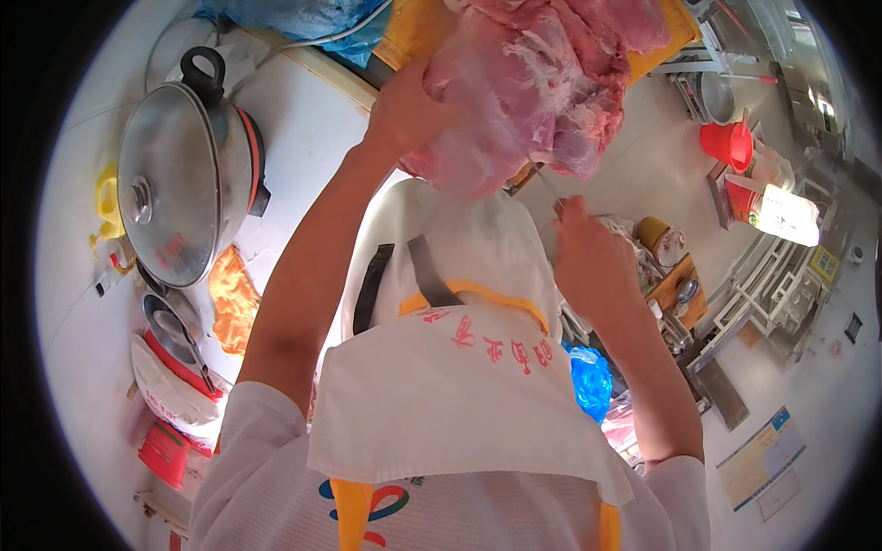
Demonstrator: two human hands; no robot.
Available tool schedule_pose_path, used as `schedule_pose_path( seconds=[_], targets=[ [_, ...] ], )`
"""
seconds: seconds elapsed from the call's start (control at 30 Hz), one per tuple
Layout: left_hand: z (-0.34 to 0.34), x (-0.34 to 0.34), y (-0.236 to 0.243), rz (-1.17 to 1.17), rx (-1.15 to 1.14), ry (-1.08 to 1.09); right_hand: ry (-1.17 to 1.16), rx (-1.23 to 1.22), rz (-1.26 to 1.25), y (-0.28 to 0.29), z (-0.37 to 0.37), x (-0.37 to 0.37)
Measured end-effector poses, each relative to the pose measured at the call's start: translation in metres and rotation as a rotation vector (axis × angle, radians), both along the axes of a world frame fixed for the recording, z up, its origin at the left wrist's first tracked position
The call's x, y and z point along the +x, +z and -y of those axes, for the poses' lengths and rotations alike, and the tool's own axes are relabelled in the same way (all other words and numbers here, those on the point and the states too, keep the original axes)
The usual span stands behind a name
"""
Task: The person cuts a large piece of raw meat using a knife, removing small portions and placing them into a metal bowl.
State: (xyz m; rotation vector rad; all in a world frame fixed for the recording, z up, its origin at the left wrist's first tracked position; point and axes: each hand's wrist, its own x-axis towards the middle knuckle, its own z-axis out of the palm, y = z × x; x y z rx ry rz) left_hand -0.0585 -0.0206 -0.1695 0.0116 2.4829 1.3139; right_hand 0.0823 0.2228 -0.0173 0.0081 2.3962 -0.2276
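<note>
A large piece of raw pink meat (524, 87), with whitish fat and membrane, lies over a yellow-orange cutting board (411, 29) at the far side. My left hand (404, 112) grips the meat at its left edge, its fingertips partly hidden against the flesh. In my right hand (588, 257) is a knife (548, 181), its thin blade pointing up and left to the near edge of the meat. The blade's tip is hard to make out there. My white apron (450, 395) hangs just below the meat.
At left stands a large lidded pan (170, 188) beside an orange cloth (232, 301). Blue plastic (276, 16) lies at the far left. On the right are a red container (728, 144), a blue bag (590, 381) and a wooden board with utensils (684, 292).
</note>
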Motion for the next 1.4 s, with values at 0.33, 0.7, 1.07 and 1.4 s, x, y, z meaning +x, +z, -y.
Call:
schedule_pose_path(
  seconds=[0.33,0.7,1.07,1.4],
  targets=[
    [0.005,0.004,-0.012,-0.014,0.012,-0.006,-0.129,0.078,0.152,-0.005,-0.034,0.053],
    [0.005,0.001,-0.012,-0.045,0.013,-0.050,-0.147,0.057,-0.029,-0.042,-0.056,0.090],
    [0.002,-0.001,-0.008,0.011,0.020,-0.085,-0.097,-0.012,-0.115,-0.086,-0.054,0.089],
    [0.003,0.000,-0.014,0.011,0.120,-0.047,-0.189,-0.075,-0.077,-0.063,-0.024,0.066]
  ],
)
